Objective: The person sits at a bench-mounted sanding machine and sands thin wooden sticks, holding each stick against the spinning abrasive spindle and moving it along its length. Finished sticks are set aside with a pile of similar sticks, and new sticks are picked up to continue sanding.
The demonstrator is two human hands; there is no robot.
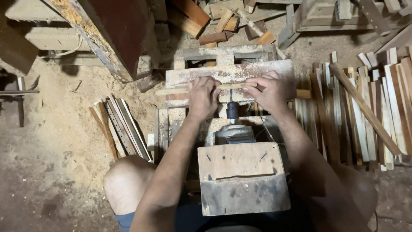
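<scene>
Two hands gripped one thin wooden strip (171, 90) that lay crosswise on a dusty board (274, 71), just ahead of a drill bit (231, 94) that pointed away from the person out of a dark chuck (232, 110). The left hand (201, 95) closed over the strip left of the bit, fingers curled on top of it. The right hand (267, 90) pinched it just right of the bit, fingertips on the upper face. The strip ran out past both hands, its left end bare on the board, its right end showing beyond the wrist.

The strip looked light and stiff along its length, yet slender enough to flex or split if pressed hard in the middle. A hold close on either side of the bit, as here, seemed the soundest place, since the wood between the hands was then short and well supported. Its sawn faces looked dry and rough, so slipping seemed unlikely.

A wooden box (242, 178) sat over the motor (234, 134) near the knees. Many similar strips lay stacked to the right (365, 111), a smaller bundle to the left (122, 126), and sawdust (64, 120) covered the floor.
</scene>
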